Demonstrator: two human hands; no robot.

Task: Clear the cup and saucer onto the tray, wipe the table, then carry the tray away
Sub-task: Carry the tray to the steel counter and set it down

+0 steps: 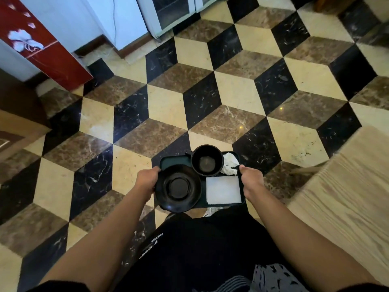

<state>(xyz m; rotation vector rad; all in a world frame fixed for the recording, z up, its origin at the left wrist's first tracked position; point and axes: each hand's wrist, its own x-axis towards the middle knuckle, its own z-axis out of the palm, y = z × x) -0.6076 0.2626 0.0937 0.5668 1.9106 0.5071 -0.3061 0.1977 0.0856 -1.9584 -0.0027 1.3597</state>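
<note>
I hold a dark green tray [173, 160] in front of my body, above the patterned floor. My left hand [147, 179] grips its left edge and my right hand [250, 180] grips its right edge. On the tray, a black saucer [178, 188] lies at the near left, overhanging the edge. A black cup [207, 160] stands upright behind it. A folded white cloth [223, 189] lies flat at the near right, and a crumpled white tissue [230, 164] sits at the far right corner.
A light wooden table [347, 186] is at my right. The floor is cube-patterned marble in cream, brown and black. A red cabinet [42, 49] with flower print stands at far left, white appliances [168, 13] along the far wall, and wooden furniture [14, 127] at left.
</note>
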